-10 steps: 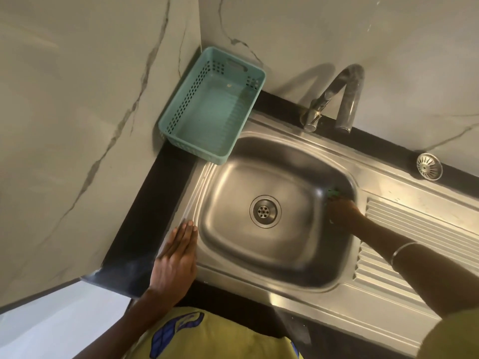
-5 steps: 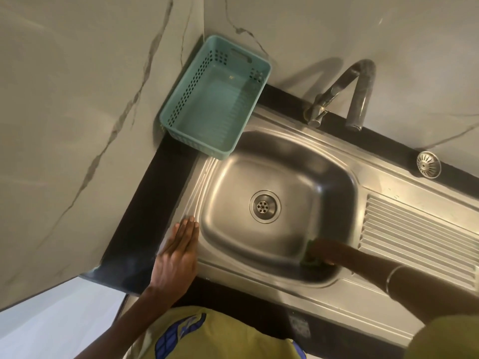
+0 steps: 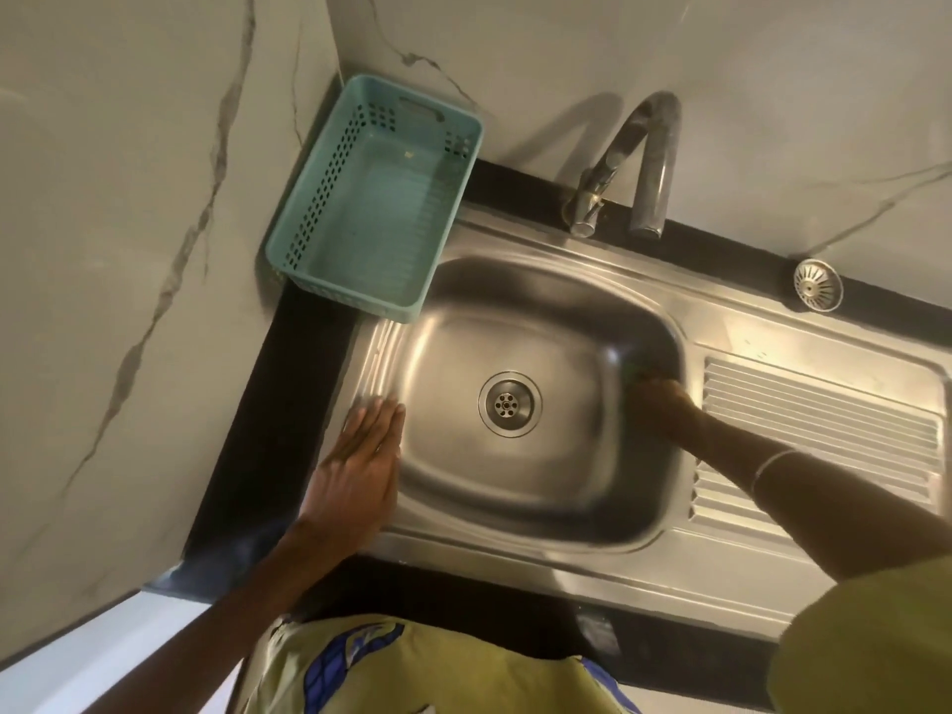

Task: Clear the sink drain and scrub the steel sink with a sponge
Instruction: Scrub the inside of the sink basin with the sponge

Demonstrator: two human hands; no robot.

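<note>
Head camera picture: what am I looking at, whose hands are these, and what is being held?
No machine here: a person wears a camera on the head, looking down. The left hand lies flat on the rim of the stainless steel sink. The right hand presses a green sponge, mostly hidden, against the basin's right wall. The round drain sits mid-basin. A teal plastic basket stands in the corner, a curved steel tap behind, and a small round metal strainer on the black counter.

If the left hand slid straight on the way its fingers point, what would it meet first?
The left hand lies flat on the sink rim, fingers pointing away from the person along the ribbed left edge. Straight ahead, the near corner of the teal basket looks like the first thing met, though depth is hard to judge.
</note>
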